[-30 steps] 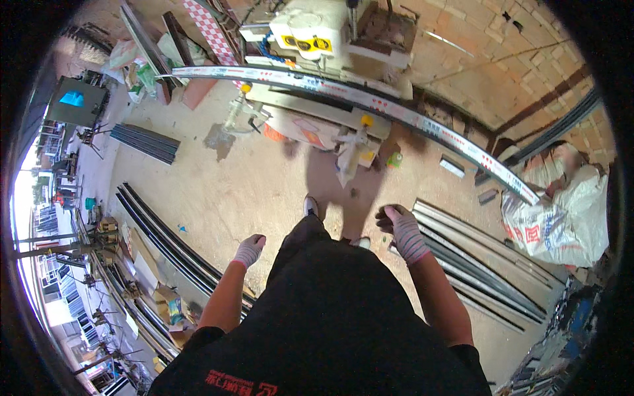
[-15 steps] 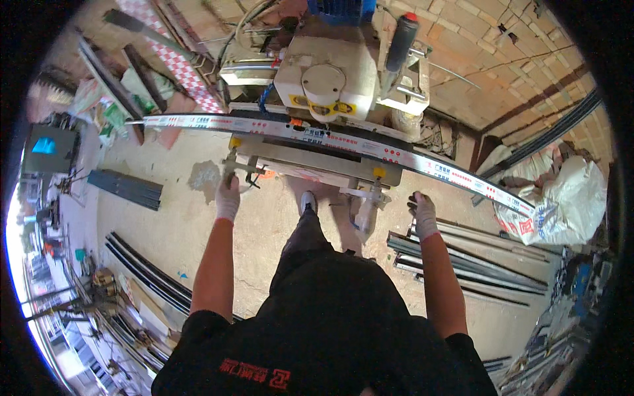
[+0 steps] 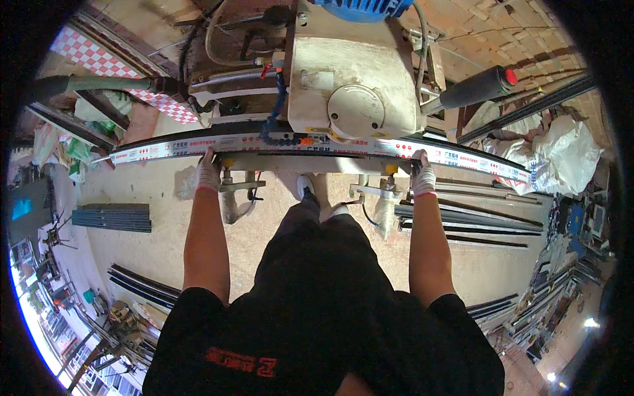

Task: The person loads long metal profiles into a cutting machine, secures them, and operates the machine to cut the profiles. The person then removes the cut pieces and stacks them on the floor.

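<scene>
You stood in a workshop: at the far side rose a worn machine (image 3: 356, 63) with a blue motor (image 3: 363, 8) and a black-handled lever (image 3: 477, 89), a long white-taped profile (image 3: 231, 142) stretching across its front. Dark bars (image 3: 111, 218) lay stacked on the beige floor (image 3: 492, 270) at left, more lengths (image 3: 475, 218) at right, near a bulging white sack (image 3: 566, 155).

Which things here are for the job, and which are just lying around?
Seems part of the job:
long white-and-red strip
left hand and right hand, at the strip's near edge
big pale machine behind the strip

Seems just lying about:
dark bars on the left floor
metal bars on the right floor
white sack, far right
</scene>
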`<state>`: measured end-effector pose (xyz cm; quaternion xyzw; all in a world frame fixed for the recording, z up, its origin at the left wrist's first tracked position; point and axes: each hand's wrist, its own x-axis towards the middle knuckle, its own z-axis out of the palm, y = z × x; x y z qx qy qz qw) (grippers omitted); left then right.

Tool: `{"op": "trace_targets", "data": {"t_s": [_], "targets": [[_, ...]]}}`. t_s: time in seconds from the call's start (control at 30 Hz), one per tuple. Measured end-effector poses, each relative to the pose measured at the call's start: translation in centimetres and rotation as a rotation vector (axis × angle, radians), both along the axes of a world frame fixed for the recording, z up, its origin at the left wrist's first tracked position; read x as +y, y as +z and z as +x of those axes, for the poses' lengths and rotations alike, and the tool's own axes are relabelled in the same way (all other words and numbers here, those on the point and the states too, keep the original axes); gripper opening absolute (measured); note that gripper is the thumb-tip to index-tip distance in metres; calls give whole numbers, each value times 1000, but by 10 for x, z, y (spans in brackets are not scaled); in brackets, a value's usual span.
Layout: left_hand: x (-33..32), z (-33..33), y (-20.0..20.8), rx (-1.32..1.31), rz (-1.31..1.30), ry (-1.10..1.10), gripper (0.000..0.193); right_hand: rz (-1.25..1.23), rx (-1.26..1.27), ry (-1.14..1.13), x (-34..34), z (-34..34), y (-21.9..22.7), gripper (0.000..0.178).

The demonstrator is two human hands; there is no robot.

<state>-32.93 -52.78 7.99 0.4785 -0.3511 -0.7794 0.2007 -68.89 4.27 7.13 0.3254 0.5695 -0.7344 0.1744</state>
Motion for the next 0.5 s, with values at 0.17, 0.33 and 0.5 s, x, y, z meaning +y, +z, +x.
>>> {"op": "trace_targets", "data": {"t_s": [0.17, 0.33, 0.5], "targets": [[-14, 21, -25, 78, 6, -19, 43, 40, 9, 97, 22, 5, -27, 39], [-20, 34, -35, 87, 36, 88, 36, -34, 61, -26, 25, 16, -28, 31], [-3, 35, -4, 103, 53, 213, 31, -56, 1, 36, 23, 31, 9, 41]]}}
